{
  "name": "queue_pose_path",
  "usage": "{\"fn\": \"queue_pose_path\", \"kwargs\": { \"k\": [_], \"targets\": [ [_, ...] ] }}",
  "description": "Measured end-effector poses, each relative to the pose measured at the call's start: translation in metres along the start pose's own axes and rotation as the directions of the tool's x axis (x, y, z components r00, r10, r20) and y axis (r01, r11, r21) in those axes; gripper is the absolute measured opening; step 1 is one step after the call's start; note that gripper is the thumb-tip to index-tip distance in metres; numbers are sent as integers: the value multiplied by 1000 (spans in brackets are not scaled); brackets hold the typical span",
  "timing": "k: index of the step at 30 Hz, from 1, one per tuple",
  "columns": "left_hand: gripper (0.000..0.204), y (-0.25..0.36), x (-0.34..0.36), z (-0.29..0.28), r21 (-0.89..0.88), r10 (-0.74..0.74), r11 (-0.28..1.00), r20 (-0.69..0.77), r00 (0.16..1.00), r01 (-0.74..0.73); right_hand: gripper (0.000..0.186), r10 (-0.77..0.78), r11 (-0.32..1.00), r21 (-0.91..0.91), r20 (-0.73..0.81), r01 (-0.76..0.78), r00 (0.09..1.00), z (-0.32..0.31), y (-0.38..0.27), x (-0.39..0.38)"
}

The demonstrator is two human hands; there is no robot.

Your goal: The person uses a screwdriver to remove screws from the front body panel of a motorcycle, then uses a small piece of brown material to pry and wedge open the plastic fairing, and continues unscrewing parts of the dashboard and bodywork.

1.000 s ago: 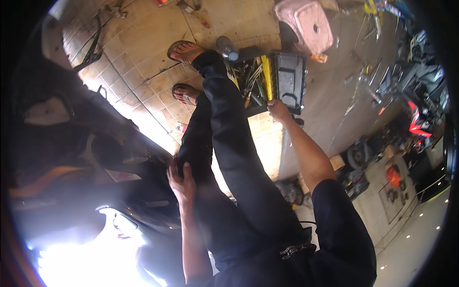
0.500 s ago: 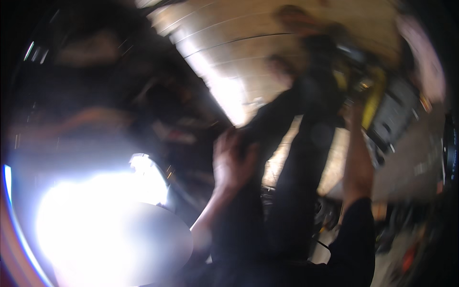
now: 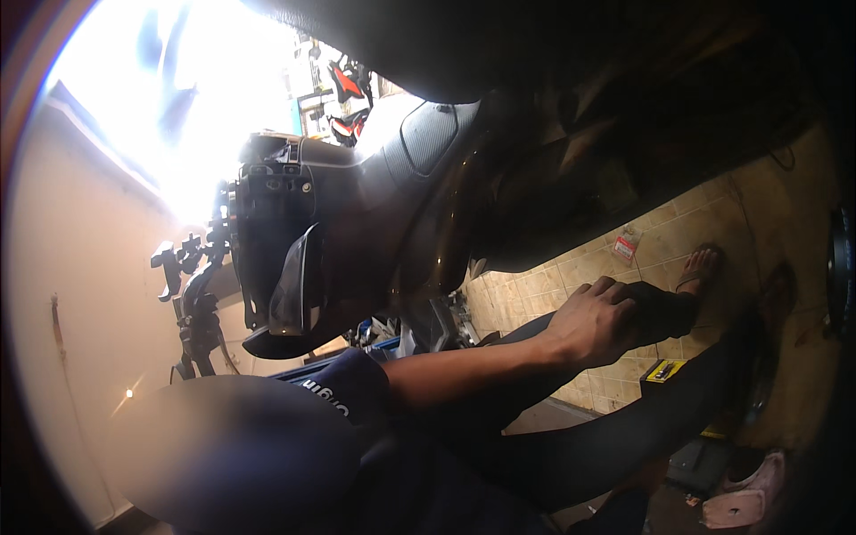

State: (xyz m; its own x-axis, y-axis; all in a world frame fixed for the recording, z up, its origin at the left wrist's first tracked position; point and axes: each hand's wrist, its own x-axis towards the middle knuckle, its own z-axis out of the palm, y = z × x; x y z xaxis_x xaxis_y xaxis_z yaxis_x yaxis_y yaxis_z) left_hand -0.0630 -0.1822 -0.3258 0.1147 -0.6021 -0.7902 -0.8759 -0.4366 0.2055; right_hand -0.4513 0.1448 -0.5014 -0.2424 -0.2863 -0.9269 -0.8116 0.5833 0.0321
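My left hand [image 3: 593, 321] rests on my dark-trousered left leg, its fingers bent but apart, with nothing visible in it. My right forearm [image 3: 646, 468] shows only in part at the lower right near a dark toolbox [image 3: 695, 468], and that hand is hard to make out. A dark scooter body [image 3: 357, 236] fills the upper middle, close above my left arm. A yellow-and-black package [image 3: 662, 371] shows beside my legs, and a small red-and-white packet [image 3: 624, 250] lies on the tiled floor.
A pale wall [image 3: 67, 357] rises at the left, near black metal fittings [image 3: 196, 303]. A pink stool [image 3: 736, 499] stands at the lower right. My sandalled foot [image 3: 700, 267] is on the tiles [image 3: 571, 276]. Bright light floods the upper left.
My view has swung sharply left onto the scooter. My left hand remains on my leg, while my right hand, earlier at the toolbox's edge, is now mostly out of sight.
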Motion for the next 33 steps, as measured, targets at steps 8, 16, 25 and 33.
{"fn": "queue_pose_path", "kwargs": {
  "k": [8, 16, 25, 33],
  "targets": [
    [41, -17, -13, 2, -58, -64, 996, -49, 997, 61, 30, -56, 986, -150, 142, 78, 988, -18, -1, 12],
    [38, 10, -15, -6, -152, -127, 980, 14, 992, 127, 31, -54, 972, -211, 222, 102, 974, -50, 13, 5],
    [28, 35, -34, 11, -325, -109, 945, -231, 967, 29, 32, -149, 989, 58, 220, 139, 964, -122, 21, -30],
    [38, 106, -67, -60, -769, -23, 638, 27, 999, 35, 49, -678, 701, 119, -191, 703, 709, -397, -197, -120]
  ]
}}
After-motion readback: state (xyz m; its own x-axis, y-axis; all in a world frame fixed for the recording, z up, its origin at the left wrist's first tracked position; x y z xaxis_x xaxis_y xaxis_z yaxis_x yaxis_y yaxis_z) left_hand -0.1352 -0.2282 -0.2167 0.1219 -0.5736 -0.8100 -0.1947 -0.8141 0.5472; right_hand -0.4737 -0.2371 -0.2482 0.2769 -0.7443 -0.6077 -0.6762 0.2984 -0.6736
